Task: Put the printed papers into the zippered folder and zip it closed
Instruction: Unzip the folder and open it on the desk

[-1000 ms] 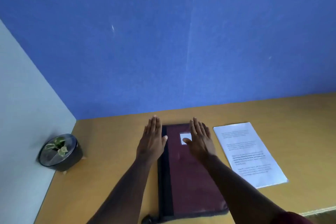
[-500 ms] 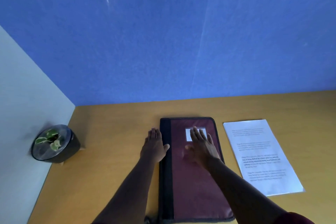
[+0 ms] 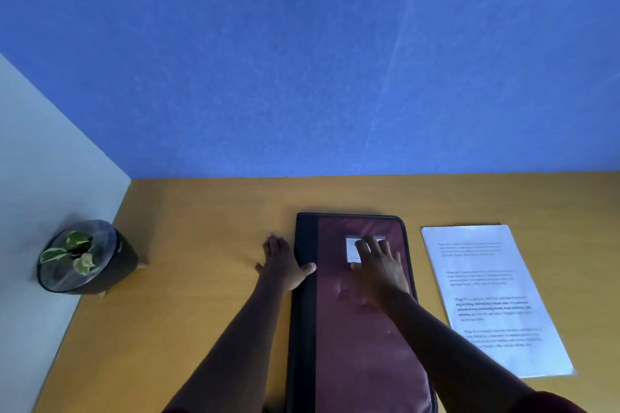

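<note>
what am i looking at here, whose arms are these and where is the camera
There is no machine here. The single picture comes from a wide-angle camera worn on a person's head, looking forward and down, so the two bare arms reaching in from the bottom are the wearer's own.

On the yellow-brown wooden desk lies a closed maroon fabric folder with a black spine. The right hand rests flat on its cover, partly over a small white label. The left hand lies flat beside the spine, its thumb touching the edge.

To the right, apart from the folder, sits a stack of white printed papers. A small potted plant in a dark round pot stands at the left by the white wall. Neither hand holds anything.
</note>
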